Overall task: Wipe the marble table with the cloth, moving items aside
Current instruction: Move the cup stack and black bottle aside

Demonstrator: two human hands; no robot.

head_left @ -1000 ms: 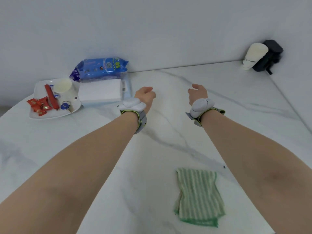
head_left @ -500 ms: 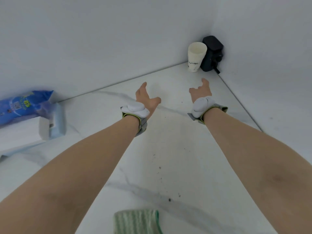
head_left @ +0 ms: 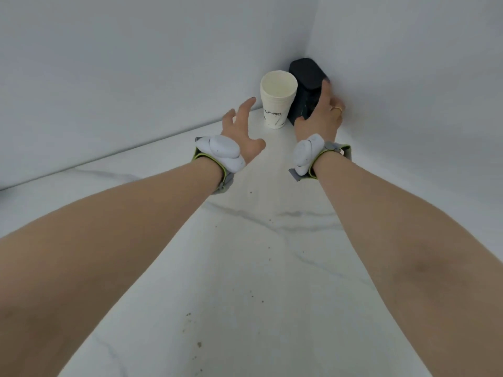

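View from a camera worn on a person's head, looking down along two bare forearms that stretch out over a white marble table [head_left: 245,281] with thin grey veins. The table runs into a corner formed by two plain pale walls.

In that far corner stands a white paper cup [head_left: 277,99], upright, with a faint dark marking near its base; its stepped rim suggests more than one cup stacked together. Just to its right, touching or nearly touching it, stands a black box-shaped object [head_left: 306,88] set tight into the corner.

The left hand [head_left: 241,131] reaches towards the cup from the left with its fingers spread and straight, holding nothing and a little short of the cup. The right hand [head_left: 321,118] is at the black object, fingers extended along its right side and thumb towards its front. Whether the fingers actually clasp it or only rest against it cannot be told from this angle. A ring shows on one finger of the right hand.

Each wrist carries a white rounded device on a grey strap edged in yellow-green: the left wrist device [head_left: 223,152] and the right wrist device [head_left: 307,153].

Small dark crumbs or specks [head_left: 198,344] are scattered across the near part of the table, between the two forearms.

The wiping cloth is out of view
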